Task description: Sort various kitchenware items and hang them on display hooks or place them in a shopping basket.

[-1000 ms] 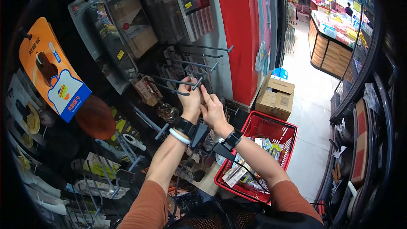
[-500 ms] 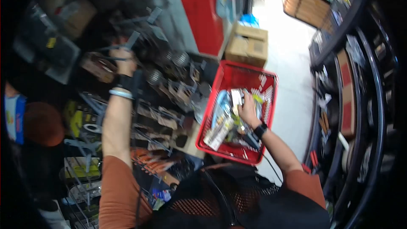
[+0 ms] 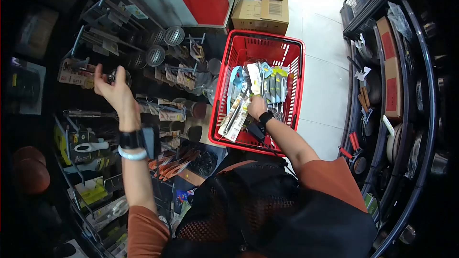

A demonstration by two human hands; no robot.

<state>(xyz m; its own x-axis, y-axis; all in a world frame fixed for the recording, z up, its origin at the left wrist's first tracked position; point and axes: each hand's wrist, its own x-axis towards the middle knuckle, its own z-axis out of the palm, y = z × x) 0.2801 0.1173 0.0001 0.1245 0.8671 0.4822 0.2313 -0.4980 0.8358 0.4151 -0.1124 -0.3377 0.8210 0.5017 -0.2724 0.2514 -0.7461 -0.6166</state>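
Note:
My left hand (image 3: 117,93) is raised in front of the hanging utensils on the left, fingers apart and nothing in them. Closest to it is a packaged utensil (image 3: 74,74) on a hook. My right hand (image 3: 258,107) reaches down into a red shopping basket (image 3: 301,95), its fingers curled at the lower end of a carded kitchen utensil (image 3: 255,77); the fingertips are partly hidden. Another long carded utensil (image 3: 234,123) lies slanted beside that hand. Grey-handled utensils (image 3: 277,86) and a light-blue item (image 3: 234,82) lie around it.
Perforated skimmers (image 3: 174,36) hang from rack hooks at upper left, with peelers and orange-packed items (image 3: 174,162) lower down. A cardboard box (image 3: 260,12) stands behind the basket. To the right runs a dark shelf rack (image 3: 420,114) with pans, beyond a pale tiled floor (image 3: 322,81).
My left hand has come down and away from the rack hooks, and its fingers have spread. My right hand stays inside the basket, turned more over the carded utensils. The view has shifted.

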